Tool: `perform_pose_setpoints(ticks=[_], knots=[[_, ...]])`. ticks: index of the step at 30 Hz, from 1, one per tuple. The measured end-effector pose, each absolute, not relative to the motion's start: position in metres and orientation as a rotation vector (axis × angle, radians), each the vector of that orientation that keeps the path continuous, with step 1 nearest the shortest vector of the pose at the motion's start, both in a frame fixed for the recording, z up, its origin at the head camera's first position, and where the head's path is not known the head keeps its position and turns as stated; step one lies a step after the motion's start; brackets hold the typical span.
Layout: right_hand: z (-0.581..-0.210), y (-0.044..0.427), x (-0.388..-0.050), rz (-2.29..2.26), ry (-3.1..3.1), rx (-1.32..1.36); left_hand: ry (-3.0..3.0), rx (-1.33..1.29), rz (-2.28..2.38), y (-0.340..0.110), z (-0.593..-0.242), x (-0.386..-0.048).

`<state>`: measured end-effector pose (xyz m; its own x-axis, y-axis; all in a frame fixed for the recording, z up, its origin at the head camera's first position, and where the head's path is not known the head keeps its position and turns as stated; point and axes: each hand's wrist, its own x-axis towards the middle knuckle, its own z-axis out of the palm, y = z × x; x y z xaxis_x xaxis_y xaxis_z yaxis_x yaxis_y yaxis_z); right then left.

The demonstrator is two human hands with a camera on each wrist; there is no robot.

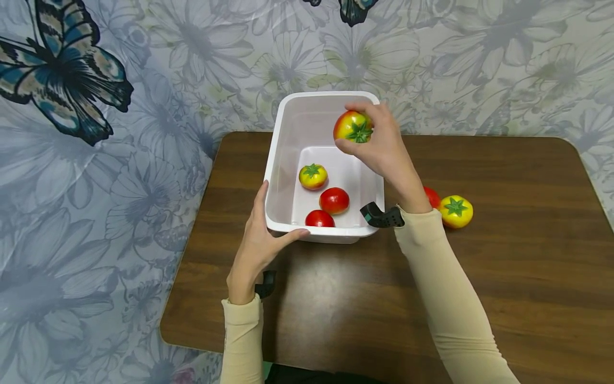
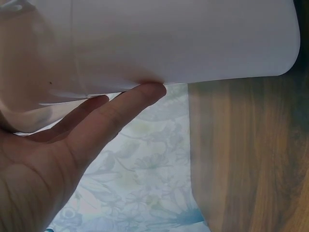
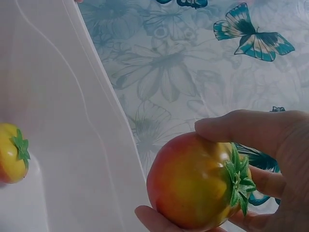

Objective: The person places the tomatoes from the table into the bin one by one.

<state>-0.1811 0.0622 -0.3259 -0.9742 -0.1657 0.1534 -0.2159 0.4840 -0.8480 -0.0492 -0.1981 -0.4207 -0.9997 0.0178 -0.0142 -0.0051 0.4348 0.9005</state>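
Note:
A yellow-red tomato (image 1: 352,127) with a green leafy top is between the thumb and fingers of my right hand (image 1: 384,141). It is held over the far right part of a white plastic tub (image 1: 279,138). In the right wrist view the same tomato (image 3: 193,183) shows its glossy side. My left hand (image 1: 256,245) holds the tub's near left corner, thumb at the front rim and fingers along the left side. Inside the tub lie a yellow-red tomato (image 1: 313,177) and two red tomatoes, one (image 1: 334,200) behind the other (image 1: 319,218).
On the brown wooden table (image 1: 518,277), right of the tub, a yellow tomato (image 1: 457,212) lies beside a red tomato (image 1: 431,197) partly hidden by my right wrist. Flower-and-butterfly wallpaper (image 1: 201,48) borders the table's far and left edges.

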Motion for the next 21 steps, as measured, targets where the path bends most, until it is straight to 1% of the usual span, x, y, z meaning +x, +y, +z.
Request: perform_pose_setpoints(ticks=[21], knots=[[-0.3344,0.0672,-0.1769,1.564,-2.712,0.358,2.644,0.01,1.656,-0.1968,-0.4205,-0.0493]])
